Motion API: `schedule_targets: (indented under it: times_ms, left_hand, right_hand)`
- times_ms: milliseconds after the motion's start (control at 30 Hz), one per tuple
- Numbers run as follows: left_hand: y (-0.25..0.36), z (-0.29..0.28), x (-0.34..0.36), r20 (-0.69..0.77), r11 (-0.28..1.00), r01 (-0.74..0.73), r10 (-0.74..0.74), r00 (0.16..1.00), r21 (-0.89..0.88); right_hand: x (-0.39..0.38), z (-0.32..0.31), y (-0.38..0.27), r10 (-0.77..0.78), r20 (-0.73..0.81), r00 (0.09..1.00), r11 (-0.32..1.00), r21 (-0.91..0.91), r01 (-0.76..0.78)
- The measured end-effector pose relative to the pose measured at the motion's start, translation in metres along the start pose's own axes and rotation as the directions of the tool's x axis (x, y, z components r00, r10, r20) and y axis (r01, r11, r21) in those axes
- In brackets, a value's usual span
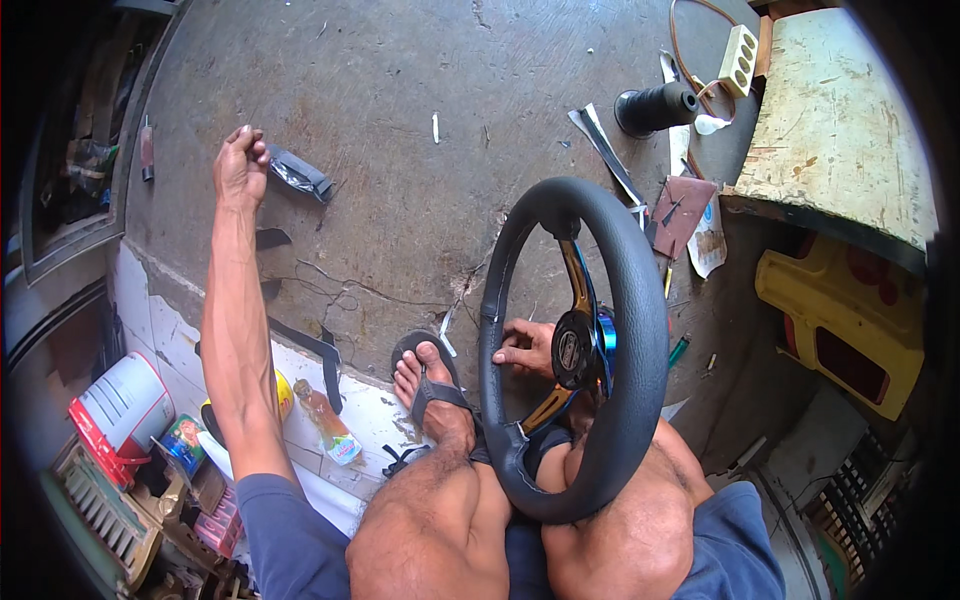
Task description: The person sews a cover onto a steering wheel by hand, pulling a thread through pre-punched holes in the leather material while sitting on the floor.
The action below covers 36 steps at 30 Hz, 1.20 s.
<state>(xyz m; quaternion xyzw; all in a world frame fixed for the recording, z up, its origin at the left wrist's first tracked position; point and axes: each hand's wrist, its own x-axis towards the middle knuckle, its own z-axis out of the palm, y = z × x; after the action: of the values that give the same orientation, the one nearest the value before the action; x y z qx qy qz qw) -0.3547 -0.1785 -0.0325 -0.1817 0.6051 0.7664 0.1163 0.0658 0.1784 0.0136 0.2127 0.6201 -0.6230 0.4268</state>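
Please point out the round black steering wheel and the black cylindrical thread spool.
Round black steering wheel [574, 350], head view: its centre hub.
Black cylindrical thread spool [652, 109], head view: the wound thread.

Black steering wheel [572, 350] (gold-and-blue spokes [577, 275])

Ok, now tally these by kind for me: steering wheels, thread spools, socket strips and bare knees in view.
Steering wheel: 1
Thread spool: 1
Socket strip: 1
Knees, left and right: 2
Total: 5
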Motion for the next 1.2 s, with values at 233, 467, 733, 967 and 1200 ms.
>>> schedule_targets:
  times_ms: [233, 467, 733, 967, 1200]
  left_hand:
    - [0.025, -0.026, -0.039, 0.01, 0.999, -0.02, 0.019, 1.0, 0.041]
    - [-0.013, 0.026, -0.178, 0.101, 0.62, -0.122, 0.069, 0.993, 0.775]
    - [-0.095, 0.077, -0.336, -0.01, 0.843, 0.146, -0.164, 0.986, 0.517]
    - [-0.113, 0.094, -0.36, 0.036, 0.576, 0.122, -0.254, 0.966, 0.808]
    - [-0.121, 0.107, -0.368, 0.022, 0.554, 0.124, -0.249, 0.968, 0.823]
  right_hand:
    - [0.003, -0.001, 0.009, -0.022, -0.026, 0.999, 0.992, 0.123, 0.026]
    - [0.001, -0.006, 0.012, 0.002, -0.054, 0.999, 0.992, 0.125, 0.005]
    - [0.007, 0.004, 0.008, -0.013, -0.028, 1.0, 0.989, 0.148, 0.017]
    - [0.008, 0.001, 0.012, -0.018, -0.061, 0.998, 0.99, 0.137, 0.026]
    - [0.008, -0.001, 0.017, -0.057, -0.027, 0.998, 0.989, 0.136, 0.06]
